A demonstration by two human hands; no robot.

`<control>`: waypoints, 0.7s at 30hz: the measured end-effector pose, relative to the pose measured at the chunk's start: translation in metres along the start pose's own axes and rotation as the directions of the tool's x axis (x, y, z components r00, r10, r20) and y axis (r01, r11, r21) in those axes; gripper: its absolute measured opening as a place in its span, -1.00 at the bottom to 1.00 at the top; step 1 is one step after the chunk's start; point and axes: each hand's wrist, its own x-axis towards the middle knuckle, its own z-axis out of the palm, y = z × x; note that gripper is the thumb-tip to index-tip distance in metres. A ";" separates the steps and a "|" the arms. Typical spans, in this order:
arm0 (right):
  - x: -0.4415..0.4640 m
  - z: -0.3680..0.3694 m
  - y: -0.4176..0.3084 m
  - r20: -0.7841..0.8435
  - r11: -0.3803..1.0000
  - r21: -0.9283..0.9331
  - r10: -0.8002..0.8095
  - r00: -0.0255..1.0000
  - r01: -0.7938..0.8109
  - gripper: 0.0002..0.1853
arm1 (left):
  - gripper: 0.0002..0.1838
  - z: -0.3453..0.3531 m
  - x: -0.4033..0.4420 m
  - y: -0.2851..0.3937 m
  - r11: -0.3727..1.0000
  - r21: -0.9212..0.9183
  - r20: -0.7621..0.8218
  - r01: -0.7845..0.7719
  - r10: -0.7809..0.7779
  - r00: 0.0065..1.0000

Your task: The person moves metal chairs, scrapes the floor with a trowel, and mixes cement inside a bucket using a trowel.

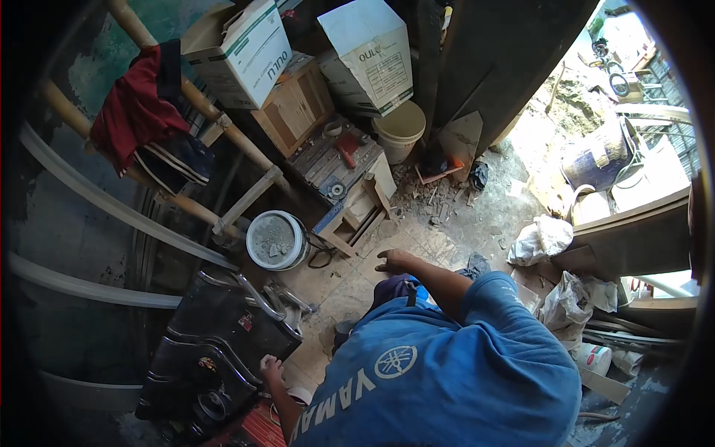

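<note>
Some open floor (339,287) beside right hand (398,261)

Location, seemingly a room under building work. I had around me: one white bucket (302,253) of grey lumpy material (274,244); one cream bucket (397,151); rubble (441,205) on the dusty floor (339,289); bamboo-like poles (237,139); cartons (252,63); adjoining sunlit ground (547,141).

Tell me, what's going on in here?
A person in a blue shirt is in a cluttered room. Their left hand is at the edge of a glossy black panel; whether it grips it is unclear. Their right hand is over the floor, with nothing visible in it. A bucket holding grey material stands beside a wooden cabinet, and rubble litters the ground.
</note>
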 end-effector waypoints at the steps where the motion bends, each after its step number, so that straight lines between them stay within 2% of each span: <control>1: -0.008 -0.020 0.003 0.012 1.000 0.027 0.000 1.000 0.000 -0.31 | -0.62 0.025 -0.011 0.010 1.000 0.004 0.000 -0.001 0.001 1.000; 4: -0.011 -0.061 0.058 0.008 0.999 0.034 0.004 1.000 -0.004 -0.31 | -0.63 0.099 -0.042 0.018 1.000 0.021 -0.053 0.012 -0.010 0.999; 6: -0.011 -0.083 0.116 -0.037 1.000 -0.007 0.013 0.999 -0.014 -0.32 | -0.59 0.144 -0.066 -0.004 0.997 0.077 0.117 -0.018 0.009 0.993; 8: -0.010 -0.104 0.181 -0.082 0.991 -0.025 0.130 0.988 -0.133 -0.32 | -0.55 0.180 -0.092 -0.031 0.998 -0.034 0.398 0.051 -0.033 0.917; 10: -0.026 -0.124 0.236 -0.179 0.966 -0.016 0.252 0.951 -0.259 -0.36 | -0.52 0.231 -0.158 -0.011 0.943 0.329 0.363 -0.048 -0.079 0.929; 11: -0.028 -0.132 0.267 -0.188 0.957 -0.078 0.261 0.947 -0.280 -0.39 | -0.52 0.247 -0.171 -0.016 0.944 0.325 0.363 -0.048 -0.078 0.929; 13: -0.034 -0.140 0.300 -0.166 0.934 -0.138 0.307 0.937 -0.330 -0.41 | -0.50 0.255 -0.194 -0.030 0.907 0.384 0.416 -0.170 -0.005 0.910; 14: -0.039 -0.150 0.303 -0.135 0.923 -0.145 0.338 0.931 -0.356 -0.41 | -0.50 0.253 -0.201 -0.037 0.908 0.388 0.404 -0.158 -0.013 0.915; 16: -0.044 -0.157 0.294 -0.179 0.933 -0.051 0.342 0.922 -0.356 -0.41 | -0.52 0.245 -0.211 -0.054 0.903 0.427 0.333 -0.052 -0.103 0.937; 19: -0.024 -0.148 0.274 -0.174 0.978 0.008 0.205 0.963 -0.207 -0.42 | -0.57 0.230 -0.233 -0.060 0.904 0.415 0.150 0.097 -0.173 0.973; 21: 0.001 -0.124 0.269 -0.144 0.998 0.030 0.060 0.988 -0.056 -0.44 | -0.60 0.212 -0.229 -0.074 0.946 0.308 0.056 0.100 -0.123 0.991</control>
